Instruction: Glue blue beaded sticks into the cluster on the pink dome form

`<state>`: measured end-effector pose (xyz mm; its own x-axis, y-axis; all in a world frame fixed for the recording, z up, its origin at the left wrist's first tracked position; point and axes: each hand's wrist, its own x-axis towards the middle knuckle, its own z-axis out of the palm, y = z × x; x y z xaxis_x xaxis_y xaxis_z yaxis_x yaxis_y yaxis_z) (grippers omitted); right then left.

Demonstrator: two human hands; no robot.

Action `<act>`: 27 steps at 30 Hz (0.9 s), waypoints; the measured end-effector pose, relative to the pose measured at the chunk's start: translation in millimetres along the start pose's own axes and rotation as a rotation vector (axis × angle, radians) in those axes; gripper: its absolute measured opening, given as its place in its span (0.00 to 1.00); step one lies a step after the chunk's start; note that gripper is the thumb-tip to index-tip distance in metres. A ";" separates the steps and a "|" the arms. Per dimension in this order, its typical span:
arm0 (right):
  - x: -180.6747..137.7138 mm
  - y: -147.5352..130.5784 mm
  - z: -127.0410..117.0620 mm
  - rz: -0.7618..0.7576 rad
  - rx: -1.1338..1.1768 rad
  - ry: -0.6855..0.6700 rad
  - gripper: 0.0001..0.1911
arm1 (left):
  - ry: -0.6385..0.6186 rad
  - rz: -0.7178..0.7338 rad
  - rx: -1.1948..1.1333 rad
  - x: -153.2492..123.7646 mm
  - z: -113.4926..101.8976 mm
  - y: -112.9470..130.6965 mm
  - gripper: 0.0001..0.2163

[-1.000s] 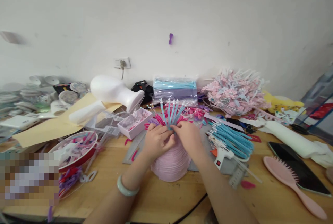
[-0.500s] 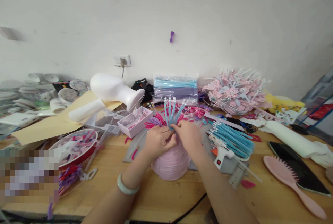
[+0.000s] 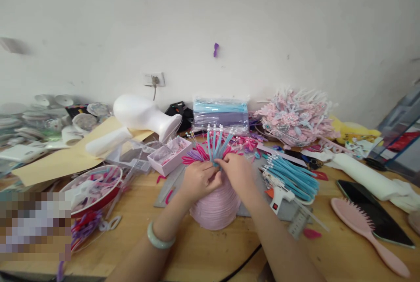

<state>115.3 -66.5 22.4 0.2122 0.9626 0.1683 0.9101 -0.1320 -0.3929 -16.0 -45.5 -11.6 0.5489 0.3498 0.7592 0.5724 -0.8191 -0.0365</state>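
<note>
My left hand (image 3: 201,180) and my right hand (image 3: 236,172) meet at the top of a pink ribbed dome (image 3: 215,212) on the table. Both have their fingers closed around the base of a fan of blue fuzzy stems (image 3: 215,142), which stand upright and carry white beads at their tips. Around the blue stems spread pink and purple fuzzy loops (image 3: 193,156). My fingers hide where the stems meet the dome. More blue bead-tipped stems (image 3: 295,179) lie bundled to the right, near a white glue gun (image 3: 280,196).
A white foam head (image 3: 141,113) lies behind a pink box (image 3: 169,156) of small parts. On the left stands a red-rimmed bowl (image 3: 90,210). Right of my arm lie a ruler (image 3: 298,224), a pink hairbrush (image 3: 356,218) and a black tablet (image 3: 383,221). A cable (image 3: 243,264) runs along the front.
The view has shifted very slightly. Both hands keep their hold at the base of the blue stems, with hardly any movement.
</note>
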 end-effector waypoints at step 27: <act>19.7 17.2 4.7 0.128 0.047 -0.042 0.25 | -0.029 -0.051 -0.013 -2.8 1.8 -0.9 0.11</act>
<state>133.4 -48.7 14.7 0.3094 0.9479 0.0762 0.8587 -0.2440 -0.4507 -17.0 -44.9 -14.8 0.5367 0.4043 0.7406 0.5922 -0.8057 0.0107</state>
